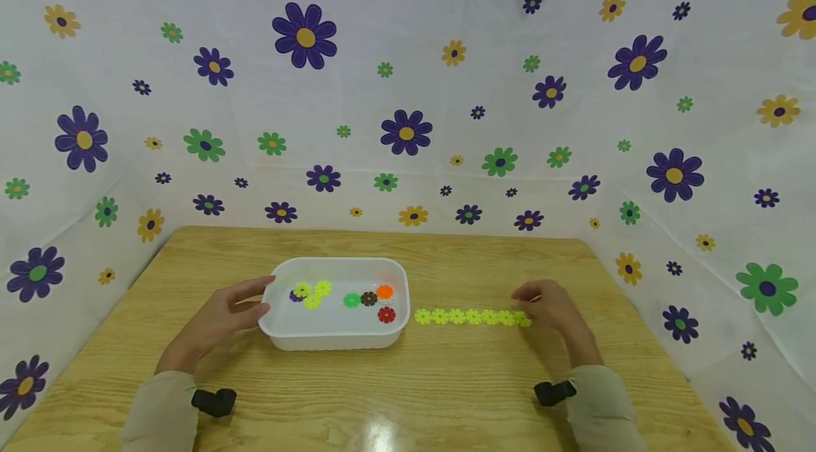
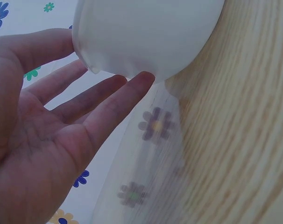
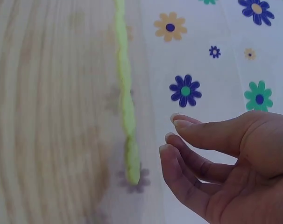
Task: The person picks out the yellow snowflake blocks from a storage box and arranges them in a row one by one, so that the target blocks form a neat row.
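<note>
A white plastic tray [image 1: 334, 330] stands left of the table's middle and holds several small flower-shaped discs. My left hand [image 1: 217, 314] is at its left end; in the left wrist view the nearly straight fingers [image 2: 109, 105] touch the tray wall [image 2: 141, 37]. To the tray's right, several yellow-green notched discs [image 1: 473, 317] form a straight row on the wood. Beside the row's right end is my right hand [image 1: 548, 307]. In the right wrist view its loosely bent fingers [image 3: 186, 189] hold nothing and stand apart from the row's end [image 3: 132, 161].
Inside the tray, yellow discs [image 1: 312, 301] lie at the left, while a green disc [image 1: 352, 300], a brown disc [image 1: 369, 298], an orange disc [image 1: 384, 292] and a red disc [image 1: 386, 314] lie at the right. Flower-printed cloth [image 1: 408, 83] surrounds the wooden table [image 1: 357, 395].
</note>
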`<state>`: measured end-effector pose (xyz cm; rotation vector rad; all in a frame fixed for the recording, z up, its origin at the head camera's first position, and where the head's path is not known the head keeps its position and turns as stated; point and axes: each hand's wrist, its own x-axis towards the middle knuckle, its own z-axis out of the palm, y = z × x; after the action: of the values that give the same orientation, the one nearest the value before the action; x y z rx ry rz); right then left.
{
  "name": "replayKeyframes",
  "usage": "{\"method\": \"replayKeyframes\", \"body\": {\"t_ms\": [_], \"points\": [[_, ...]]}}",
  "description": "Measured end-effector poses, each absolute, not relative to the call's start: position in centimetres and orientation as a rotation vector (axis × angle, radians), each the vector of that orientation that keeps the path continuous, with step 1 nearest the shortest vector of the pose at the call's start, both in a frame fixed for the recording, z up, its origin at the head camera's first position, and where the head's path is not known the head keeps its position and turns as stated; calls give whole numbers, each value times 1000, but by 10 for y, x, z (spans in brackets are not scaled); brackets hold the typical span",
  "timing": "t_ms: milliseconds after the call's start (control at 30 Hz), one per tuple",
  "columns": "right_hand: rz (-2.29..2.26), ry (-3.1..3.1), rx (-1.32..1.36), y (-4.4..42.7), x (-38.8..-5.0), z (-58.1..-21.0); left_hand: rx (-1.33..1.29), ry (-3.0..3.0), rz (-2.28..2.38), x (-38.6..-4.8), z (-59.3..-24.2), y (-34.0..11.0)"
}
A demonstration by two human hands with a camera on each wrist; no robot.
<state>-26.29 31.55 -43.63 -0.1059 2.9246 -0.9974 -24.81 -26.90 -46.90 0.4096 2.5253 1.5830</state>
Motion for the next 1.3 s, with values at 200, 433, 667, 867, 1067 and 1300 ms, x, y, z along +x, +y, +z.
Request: {"method": "replayKeyframes", "body": {"t_ms": [200,433,667,867,1067,1300], "points": [[-1079,2874,-188,292,-266,-428,397,2523,1578,-248,-468,-268],[-1114,2821,-224,251,-278,-418,349,2546,1533,-248,-467,-268],[-1115,2819,-351,199,-289,-407,332,2527,1548,-248,-468,-268],[-1113,2801,-427,156,-297,-404,364,2526,1554,-247,-466,-267],[-1119,2756,-493,118,-302,-404,364,2524,1559,-247,-465,-266],[-1047,2760,-588,88,-305,-408,329,2527,1539,-246,-465,-265]]}}
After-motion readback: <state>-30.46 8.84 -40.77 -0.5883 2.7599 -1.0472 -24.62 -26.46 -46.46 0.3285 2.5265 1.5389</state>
